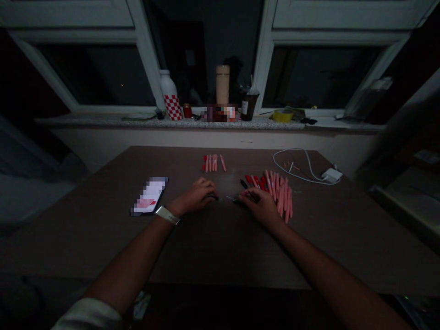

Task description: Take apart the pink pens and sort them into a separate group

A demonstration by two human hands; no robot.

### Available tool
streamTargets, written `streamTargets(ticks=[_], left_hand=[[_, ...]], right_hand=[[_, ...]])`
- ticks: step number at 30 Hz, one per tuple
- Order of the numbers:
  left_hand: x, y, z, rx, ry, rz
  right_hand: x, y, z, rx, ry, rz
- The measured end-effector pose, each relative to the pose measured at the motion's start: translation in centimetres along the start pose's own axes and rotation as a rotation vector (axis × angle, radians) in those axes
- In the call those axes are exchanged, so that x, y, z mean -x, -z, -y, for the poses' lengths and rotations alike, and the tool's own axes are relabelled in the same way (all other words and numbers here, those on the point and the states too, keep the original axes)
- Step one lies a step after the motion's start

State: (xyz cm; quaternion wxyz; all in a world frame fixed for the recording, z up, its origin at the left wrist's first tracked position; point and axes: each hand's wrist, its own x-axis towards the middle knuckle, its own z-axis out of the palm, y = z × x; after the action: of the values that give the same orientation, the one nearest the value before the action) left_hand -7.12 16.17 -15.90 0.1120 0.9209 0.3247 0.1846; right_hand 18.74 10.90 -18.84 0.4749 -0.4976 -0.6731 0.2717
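My left hand (pixel 196 197) rests on the brown table (pixel 103 243), its fingertips closed around a small dark pen part (pixel 213 197). My right hand (pixel 263 207) lies a short way to the right, pinching a thin black pen part (pixel 249 194). A slim grey-tipped piece (pixel 231 199) points out from near that hand, though the dim light hides how it is held. Just beyond my right hand is a loose heap of pink and red pens (pixel 277 192). Farther back, a small row of similar pens (pixel 213 162) lies side by side.
A phone (pixel 150 196) with a blurred screen lies left of my left hand. At the right, a white charger (pixel 332 174) trails a white cable near several small pen pieces. Bottles, a cup and tape stand on the stone windowsill (pixel 165 122).
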Motion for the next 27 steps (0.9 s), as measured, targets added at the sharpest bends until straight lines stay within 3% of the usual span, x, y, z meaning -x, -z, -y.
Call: streamTargets(ticks=[10,15,27], left_hand=[[-0.6,-2.1,-3.2,0.24,0.075,-0.111],[-0.6,-2.4,-3.0,0.276,0.101,-0.176],[-0.7,-2.2,-3.5,0.203,0.028,-0.191]], right_hand=[[0.2,0.2,1.2,0.011,-0.007,-0.043],[0.1,0.1,0.6,-0.003,0.004,-0.037],[0.2,-0.1,0.4,0.007,0.033,-0.059]])
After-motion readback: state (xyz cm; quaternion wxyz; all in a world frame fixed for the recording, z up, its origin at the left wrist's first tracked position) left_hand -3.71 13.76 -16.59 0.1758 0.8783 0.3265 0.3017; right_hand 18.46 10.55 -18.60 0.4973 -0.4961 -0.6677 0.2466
